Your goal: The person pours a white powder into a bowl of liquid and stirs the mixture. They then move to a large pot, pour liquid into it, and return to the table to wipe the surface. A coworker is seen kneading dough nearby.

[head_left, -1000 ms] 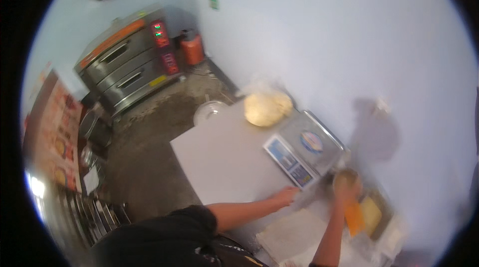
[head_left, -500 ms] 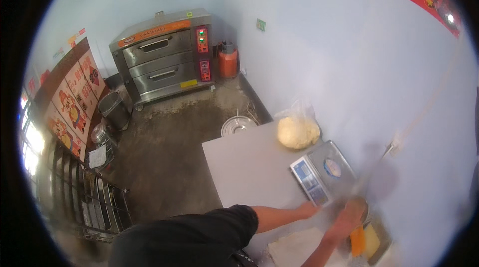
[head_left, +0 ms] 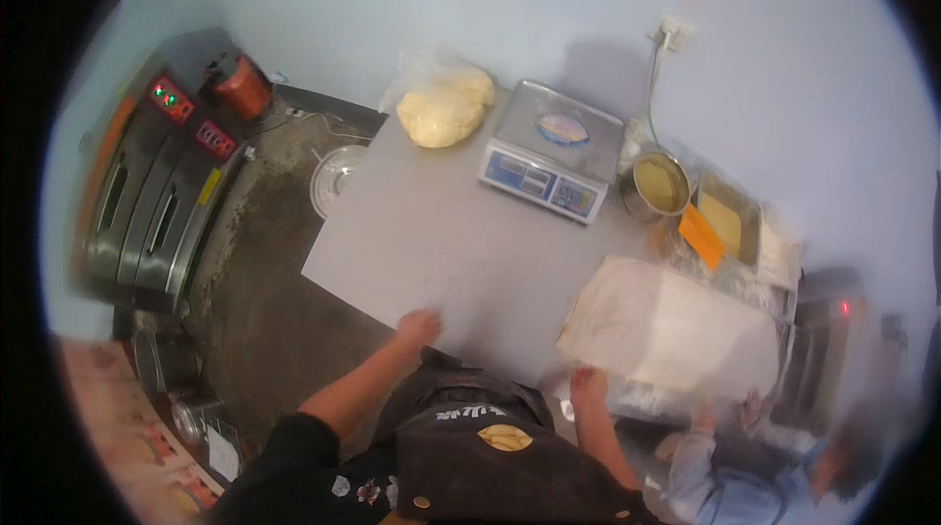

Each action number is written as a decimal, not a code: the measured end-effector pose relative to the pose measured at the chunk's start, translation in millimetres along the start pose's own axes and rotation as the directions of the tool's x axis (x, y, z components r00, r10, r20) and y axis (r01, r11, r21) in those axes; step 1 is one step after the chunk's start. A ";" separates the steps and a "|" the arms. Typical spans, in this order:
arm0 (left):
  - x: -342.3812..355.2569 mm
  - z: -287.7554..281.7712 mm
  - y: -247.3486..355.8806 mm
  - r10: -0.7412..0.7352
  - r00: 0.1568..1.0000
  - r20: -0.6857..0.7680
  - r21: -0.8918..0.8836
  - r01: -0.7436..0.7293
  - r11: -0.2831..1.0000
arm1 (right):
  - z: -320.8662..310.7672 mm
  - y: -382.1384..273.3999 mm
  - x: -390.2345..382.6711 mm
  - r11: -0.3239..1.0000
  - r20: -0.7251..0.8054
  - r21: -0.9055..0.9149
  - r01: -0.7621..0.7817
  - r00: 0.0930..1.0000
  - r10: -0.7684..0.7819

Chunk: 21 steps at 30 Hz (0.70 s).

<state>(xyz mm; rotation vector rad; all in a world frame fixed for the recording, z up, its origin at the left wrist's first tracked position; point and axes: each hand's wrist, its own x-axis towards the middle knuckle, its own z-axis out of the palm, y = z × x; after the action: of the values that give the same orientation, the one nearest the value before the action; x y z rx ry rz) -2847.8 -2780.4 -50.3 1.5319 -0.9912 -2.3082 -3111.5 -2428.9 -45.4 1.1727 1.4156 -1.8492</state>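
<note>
My left hand (head_left: 420,329) is over the front edge of the grey-white table (head_left: 431,241), with nothing visible in it; its fingers are too smeared to read. My right hand (head_left: 589,386) is near the front of a cream, cloth-like sheet (head_left: 676,329), which lies flat at the table's right. Blur hides how its fingers are set, and I see nothing held. Behind the sheet stands a round metal pot (head_left: 659,184) with yellowish contents. Beside it, an orange card-like piece (head_left: 702,238) leans by a metal pan (head_left: 753,231) holding something pale yellow.
A scale (head_left: 551,148) and a bagged yellow dough-like lump (head_left: 446,111) sit at the back. At right, another person (head_left: 735,476) in light blue reaches toward the sheet's front edge. A steel deck oven (head_left: 147,201), an orange gas cylinder (head_left: 241,87) and a metal lid (head_left: 336,180) are at left.
My view has swung rightward. My right hand has left the pot and drawn back to the table's front; my left hand has left the scale's side for the front edge. Another person now shows.
</note>
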 end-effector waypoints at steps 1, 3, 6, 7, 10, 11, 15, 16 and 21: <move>-8.3 -43.6 -16.8 0.035 0.999 -0.038 0.319 -0.021 0.948 | -16.5 16.2 1.2 0.992 -0.102 0.079 -0.095 0.989 0.103; -31.5 -123.2 -48.3 0.243 0.966 -0.085 0.344 -0.200 0.917 | -15.0 38.7 16.0 0.979 0.052 0.125 -0.163 0.986 0.158; -60.1 -223.8 -77.0 -0.253 0.889 -0.382 -0.071 0.244 0.967 | 3.6 51.7 33.8 0.967 0.035 0.238 -0.093 0.996 0.088; -63.4 -249.9 -81.2 -0.282 0.874 -0.395 -0.085 0.271 0.959 | 14.0 50.1 38.3 0.955 0.023 0.259 -0.147 0.989 0.146; -75.0 -308.0 -85.0 -0.308 0.916 -0.257 -0.014 0.315 0.949 | 41.5 42.1 41.8 0.927 -0.068 0.328 -0.181 0.974 0.215; -75.1 -318.8 -82.5 -0.317 0.927 -0.198 -0.007 0.322 0.947 | 48.4 39.2 41.5 0.922 -0.148 0.347 -0.171 0.961 0.234; -77.0 -341.6 -71.1 -0.338 0.890 -0.305 -0.055 0.338 0.939 | 57.8 33.5 42.4 0.937 -0.122 0.292 -0.194 0.963 0.238; -77.2 -344.2 -70.0 -0.323 0.901 -0.291 -0.009 0.335 0.942 | 56.5 34.6 44.0 0.938 -0.088 0.299 -0.176 0.974 0.211; -72.7 -355.8 -80.2 -0.127 0.978 -0.167 0.239 0.166 0.957 | 52.4 47.1 52.8 0.944 0.000 0.331 -0.008 1.000 0.009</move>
<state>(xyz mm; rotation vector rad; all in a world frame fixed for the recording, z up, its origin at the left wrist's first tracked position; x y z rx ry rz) -2488.7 -2832.8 -131.4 1.9082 -1.2061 -2.1863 -3115.3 -2488.2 -110.4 1.3347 1.1239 -2.1375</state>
